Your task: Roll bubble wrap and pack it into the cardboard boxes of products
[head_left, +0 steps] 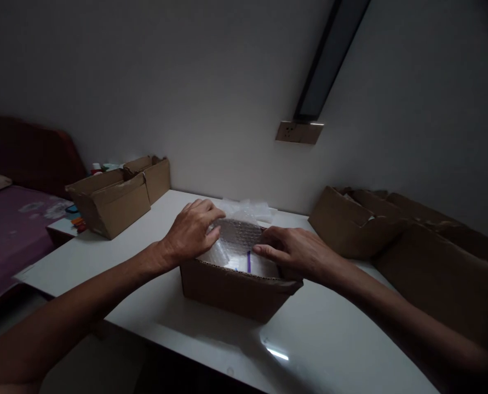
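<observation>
1. The left hand pinches the left edge of the bubble wrap between thumb and fingers.
2. The right hand curves over the right side of the cardboard box, thumb near the wrap; whether its fingers grip anything cannot be told.
3. The bubble wrap stands partly inside that open box, behind a purple strip.
4. The box rests on the white table, between cartons at left and right.

Dark panel on a grey wall, socket plate just below, purple floral bedding, reddish headboard
</observation>
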Demonstrator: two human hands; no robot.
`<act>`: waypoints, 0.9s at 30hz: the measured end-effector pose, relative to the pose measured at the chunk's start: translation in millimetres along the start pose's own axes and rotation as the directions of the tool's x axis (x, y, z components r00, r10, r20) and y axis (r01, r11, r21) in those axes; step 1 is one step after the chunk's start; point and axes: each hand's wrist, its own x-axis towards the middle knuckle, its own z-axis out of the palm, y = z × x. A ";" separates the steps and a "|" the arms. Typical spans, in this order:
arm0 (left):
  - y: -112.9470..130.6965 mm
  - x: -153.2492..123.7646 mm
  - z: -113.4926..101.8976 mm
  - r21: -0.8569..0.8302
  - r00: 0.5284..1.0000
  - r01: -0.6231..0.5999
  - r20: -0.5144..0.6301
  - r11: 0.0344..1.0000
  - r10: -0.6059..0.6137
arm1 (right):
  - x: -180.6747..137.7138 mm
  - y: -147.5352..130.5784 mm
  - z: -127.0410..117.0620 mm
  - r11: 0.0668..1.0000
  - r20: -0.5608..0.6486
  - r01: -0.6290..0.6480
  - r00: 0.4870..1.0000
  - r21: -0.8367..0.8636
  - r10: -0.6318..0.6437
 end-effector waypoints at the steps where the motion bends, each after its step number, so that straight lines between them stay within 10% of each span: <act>1: -0.2 0.3 -1.2 0.021 0.998 -0.065 0.020 0.998 0.064 | 4.2 -1.0 0.2 1.000 0.011 -0.001 1.000 -0.031 0.001; 6: -3.5 3.9 -14.5 0.044 0.910 -0.316 0.296 0.948 0.290 | 28.1 -11.7 3.1 0.981 -0.034 -0.061 0.998 -0.185 0.056; 14: -16.9 9.8 -25.2 -0.009 0.762 -0.350 0.579 0.937 0.290 | 35.8 -25.6 0.7 0.982 -0.013 0.012 1.000 -0.190 -0.014; 21: -31.6 2.7 -29.3 -0.094 0.790 -0.337 0.514 0.937 0.336 | -8.7 -5.2 -17.0 0.939 0.091 -0.044 0.993 -0.340 0.079; 27: -3.6 17.7 -26.5 -0.091 0.906 -0.257 0.323 0.962 0.273 | -14.2 -3.5 -14.5 0.919 0.126 0.015 0.991 -0.393 0.038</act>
